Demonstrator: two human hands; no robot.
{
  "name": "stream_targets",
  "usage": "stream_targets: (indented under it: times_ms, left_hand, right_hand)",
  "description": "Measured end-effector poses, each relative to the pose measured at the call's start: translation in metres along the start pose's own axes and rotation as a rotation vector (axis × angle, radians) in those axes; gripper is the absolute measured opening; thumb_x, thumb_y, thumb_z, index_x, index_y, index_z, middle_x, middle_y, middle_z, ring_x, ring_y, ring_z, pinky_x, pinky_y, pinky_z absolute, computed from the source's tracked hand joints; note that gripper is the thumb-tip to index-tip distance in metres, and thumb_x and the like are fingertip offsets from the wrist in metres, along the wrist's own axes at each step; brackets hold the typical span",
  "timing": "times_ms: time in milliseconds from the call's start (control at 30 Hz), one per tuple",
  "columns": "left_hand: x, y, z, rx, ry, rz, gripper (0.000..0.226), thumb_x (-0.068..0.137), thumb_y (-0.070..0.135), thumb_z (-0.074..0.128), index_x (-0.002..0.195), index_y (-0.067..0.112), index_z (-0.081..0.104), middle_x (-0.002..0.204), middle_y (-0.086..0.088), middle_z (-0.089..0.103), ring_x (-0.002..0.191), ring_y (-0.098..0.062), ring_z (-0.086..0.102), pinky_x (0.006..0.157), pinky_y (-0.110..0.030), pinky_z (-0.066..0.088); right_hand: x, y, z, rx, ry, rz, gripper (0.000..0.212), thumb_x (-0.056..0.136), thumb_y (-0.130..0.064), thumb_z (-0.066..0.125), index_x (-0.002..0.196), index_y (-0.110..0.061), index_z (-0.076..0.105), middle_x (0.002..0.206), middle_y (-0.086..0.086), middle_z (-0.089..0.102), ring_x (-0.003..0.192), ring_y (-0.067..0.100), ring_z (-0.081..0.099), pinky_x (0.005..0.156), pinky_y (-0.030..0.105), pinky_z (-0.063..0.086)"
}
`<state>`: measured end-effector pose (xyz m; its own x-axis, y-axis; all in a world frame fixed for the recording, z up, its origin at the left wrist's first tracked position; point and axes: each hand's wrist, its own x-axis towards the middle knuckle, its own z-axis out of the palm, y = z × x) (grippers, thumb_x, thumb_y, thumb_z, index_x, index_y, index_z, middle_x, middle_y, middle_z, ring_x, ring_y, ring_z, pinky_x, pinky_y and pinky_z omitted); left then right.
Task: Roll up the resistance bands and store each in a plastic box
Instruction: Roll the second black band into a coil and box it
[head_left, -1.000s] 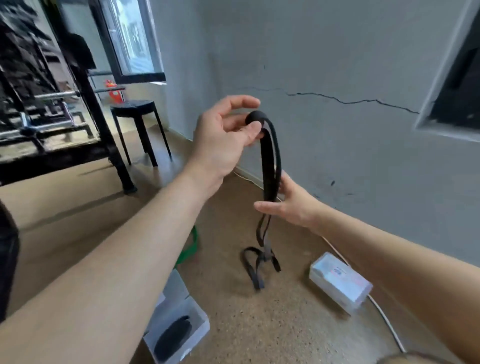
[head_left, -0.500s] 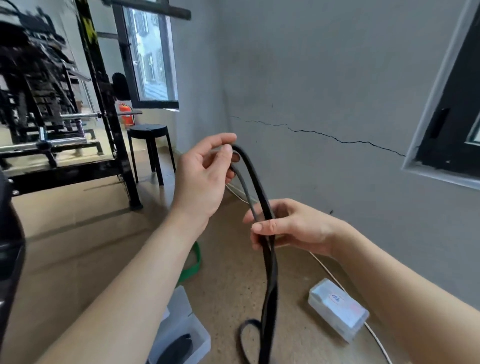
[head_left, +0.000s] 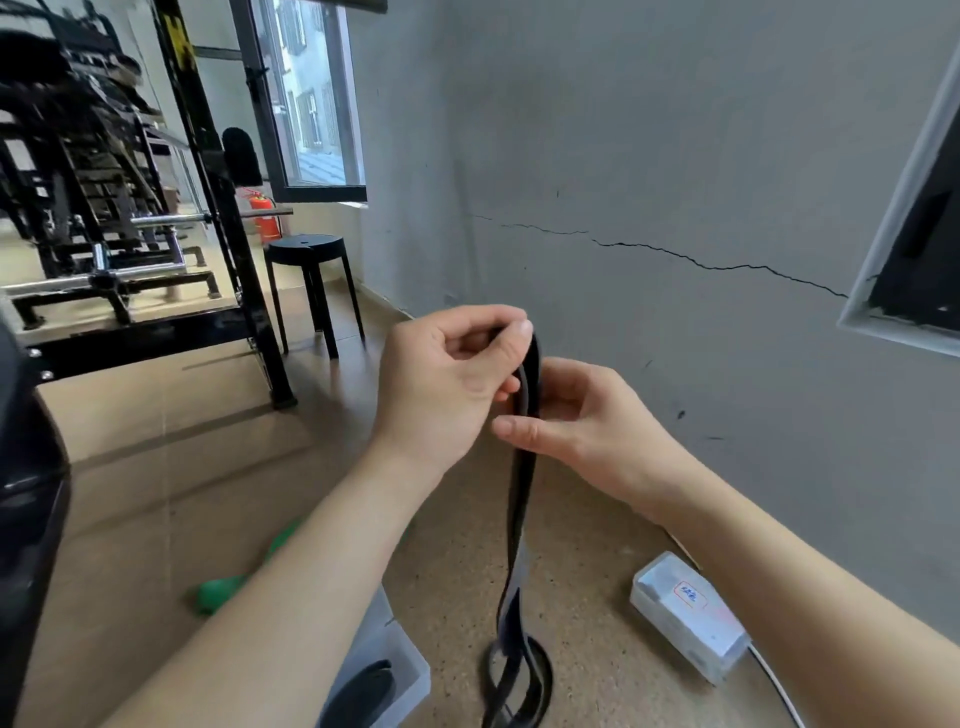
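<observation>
Two hands meet on one black resistance band, held up in front of me. My left hand is closed, pinching the folded top end between thumb and fingertips; my right hand is curled around the doubled strap just below, thumb across its front. From there the band hangs straight down and its tail loops on the cork floor. I judge this to be the start of the roll: I would keep the two layers flat and aligned, turn the top end tightly over itself, and let my right hand feed the strap without twisting. An open plastic box with a dark roll inside sits below my left arm; a closed labelled box lies to the right, and a green band to the left.
</observation>
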<state>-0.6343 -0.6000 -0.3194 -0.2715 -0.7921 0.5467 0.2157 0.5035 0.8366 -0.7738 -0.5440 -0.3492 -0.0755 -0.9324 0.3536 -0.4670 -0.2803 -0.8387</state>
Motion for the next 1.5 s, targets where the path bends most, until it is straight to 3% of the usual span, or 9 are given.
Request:
stream_targets:
  times_ms: [100, 267, 567, 767, 900, 1100, 1300, 1400, 1500]
  left_hand:
    - [0.003, -0.005, -0.001, -0.017, -0.006, -0.065, 0.010, 0.084, 0.013, 0.071, 0.092, 0.019, 0.073, 0.073, 0.000, 0.070, 0.057, -0.009, 0.061, 0.056, -0.021, 0.052]
    - [0.014, -0.020, -0.020, 0.260, -0.099, -0.005, 0.020, 0.084, 0.025, 0.072, 0.101, 0.034, 0.072, 0.079, 0.001, 0.059, 0.070, -0.010, 0.055, 0.071, -0.030, 0.051]
    - [0.011, -0.029, -0.025, 0.202, -0.096, -0.121, 0.014, 0.081, 0.024, 0.073, 0.089, 0.035, 0.070, 0.083, 0.012, 0.075, 0.082, -0.005, 0.071, 0.073, -0.024, 0.057]
    - [0.013, -0.037, -0.024, 0.175, -0.128, -0.160, 0.009, 0.085, 0.020, 0.070, 0.087, 0.028, 0.073, 0.076, 0.003, 0.076, 0.072, -0.012, 0.072, 0.061, -0.023, 0.056]
    - [0.014, -0.047, -0.024, 0.151, -0.118, -0.218, 0.010, 0.082, 0.018, 0.073, 0.086, 0.027, 0.073, 0.074, 0.005, 0.075, 0.069, -0.010, 0.071, 0.060, -0.023, 0.056]
    - [0.018, -0.060, -0.026, 0.162, -0.082, -0.212, 0.020, 0.079, 0.006, 0.074, 0.086, 0.024, 0.072, 0.074, 0.001, 0.074, 0.068, -0.009, 0.069, 0.060, -0.020, 0.054]
    - [0.021, -0.064, -0.022, 0.113, -0.001, -0.120, 0.021, 0.080, 0.002, 0.072, 0.090, 0.020, 0.070, 0.079, -0.001, 0.068, 0.068, -0.010, 0.066, 0.063, -0.026, 0.058]
    - [0.019, -0.074, -0.024, -0.034, -0.144, -0.243, 0.044, 0.080, 0.019, 0.075, 0.119, 0.026, 0.057, 0.107, 0.001, 0.066, 0.097, -0.011, 0.066, 0.084, -0.031, 0.055]
    - [0.006, -0.103, -0.027, 0.191, -0.715, -0.504, 0.065, 0.071, 0.037, 0.080, 0.128, 0.037, 0.049, 0.122, 0.008, 0.063, 0.114, -0.007, 0.059, 0.102, -0.038, 0.046]
  right_hand:
    - [0.003, -0.001, 0.011, -0.005, 0.047, -0.034, 0.005, 0.091, -0.013, 0.067, 0.095, -0.012, 0.069, 0.088, 0.005, 0.073, 0.083, 0.009, 0.069, 0.081, 0.029, 0.058]
    - [0.005, -0.004, 0.008, 0.272, -0.056, 0.119, 0.021, 0.099, -0.005, 0.050, 0.116, -0.006, 0.062, 0.097, 0.016, 0.074, 0.089, 0.028, 0.073, 0.078, 0.033, 0.060]
    - [0.015, 0.006, 0.013, 0.349, -0.029, 0.218, 0.027, 0.097, -0.031, 0.055, 0.100, -0.009, 0.070, 0.093, 0.009, 0.075, 0.089, 0.027, 0.073, 0.094, 0.049, 0.054]
    - [0.025, 0.014, 0.007, 0.501, 0.059, 0.257, 0.031, 0.085, -0.022, 0.070, 0.112, -0.007, 0.066, 0.103, 0.026, 0.068, 0.089, 0.031, 0.063, 0.084, 0.044, 0.055]
    - [0.030, 0.019, 0.007, 0.435, 0.074, 0.246, 0.021, 0.089, -0.012, 0.067, 0.109, -0.007, 0.068, 0.097, 0.020, 0.072, 0.085, 0.031, 0.066, 0.087, 0.053, 0.054]
    - [0.039, 0.025, 0.013, 0.261, 0.122, 0.167, 0.010, 0.087, -0.007, 0.070, 0.097, -0.007, 0.068, 0.084, 0.011, 0.069, 0.074, 0.015, 0.062, 0.069, 0.029, 0.052]
    - [0.044, 0.034, 0.016, 0.028, -0.193, 0.253, 0.028, 0.086, -0.030, 0.070, 0.111, -0.017, 0.068, 0.093, -0.003, 0.073, 0.085, 0.009, 0.070, 0.070, 0.031, 0.060]
    - [0.049, 0.031, 0.013, 0.074, -0.006, 0.160, 0.019, 0.092, -0.021, 0.065, 0.100, -0.004, 0.070, 0.084, 0.008, 0.073, 0.074, 0.018, 0.070, 0.063, 0.032, 0.060]
    - [0.066, 0.012, -0.006, 0.534, 0.308, 0.149, 0.016, 0.093, -0.016, 0.064, 0.090, 0.000, 0.065, 0.077, 0.015, 0.069, 0.073, 0.033, 0.062, 0.054, 0.023, 0.052]
